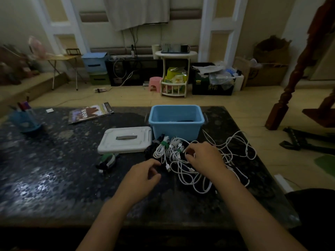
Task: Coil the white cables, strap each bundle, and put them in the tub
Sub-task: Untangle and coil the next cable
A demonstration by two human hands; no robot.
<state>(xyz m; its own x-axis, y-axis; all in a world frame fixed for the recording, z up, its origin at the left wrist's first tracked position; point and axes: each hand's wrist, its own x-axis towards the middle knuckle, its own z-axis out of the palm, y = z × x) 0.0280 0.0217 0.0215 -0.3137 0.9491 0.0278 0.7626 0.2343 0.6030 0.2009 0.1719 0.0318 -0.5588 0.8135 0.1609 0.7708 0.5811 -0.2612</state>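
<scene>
Reaching: right hand (204, 156) pinches loose white cables (233, 151); left hand (143, 173) loosely curled, holds nothing.
Risk: tangled loops may snag, drag strapped bundles (163, 151) off surface (54, 169).
Tub (176, 122): near, open.

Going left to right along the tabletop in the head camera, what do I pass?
Blue pen holder → magazine → white lid → blue tub → loose white cables.
</scene>
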